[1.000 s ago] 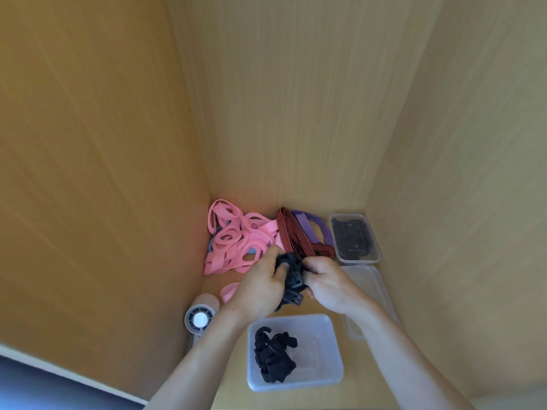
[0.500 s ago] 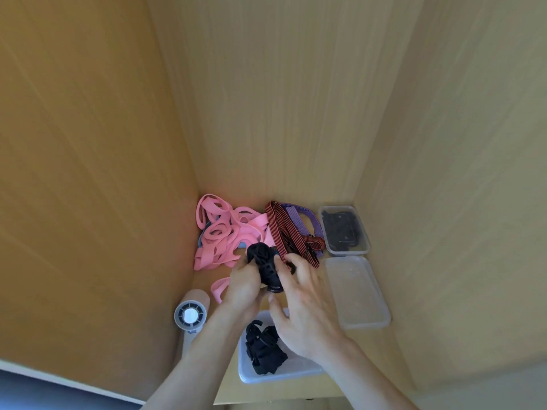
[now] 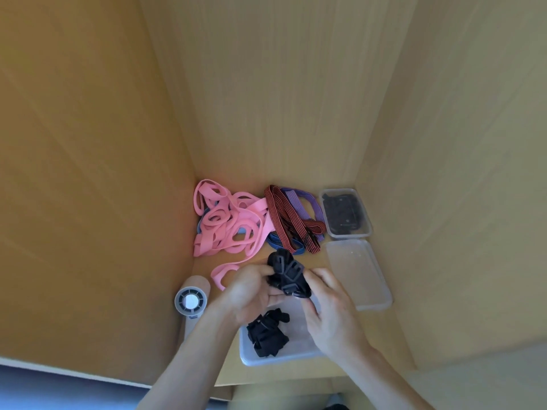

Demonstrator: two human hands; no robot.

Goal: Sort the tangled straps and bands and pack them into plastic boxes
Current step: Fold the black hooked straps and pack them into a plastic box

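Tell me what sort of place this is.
Likely a small sorting station inside a wood-panelled cubicle: wood-grain walls close in on three sides, a tangle of pink bands lies in the corner, and clear plastic boxes hold sorted black straps.

One wide-angle head-worn view looks down from above and behind the left hand (image 3: 251, 294) and right hand (image 3: 331, 312), close over them, facing the wooden back wall (image 3: 281, 99) beyond

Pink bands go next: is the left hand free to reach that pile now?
Probably not yet: the left hand grips the black strap bundle, though nothing lies between it and the pink bands.
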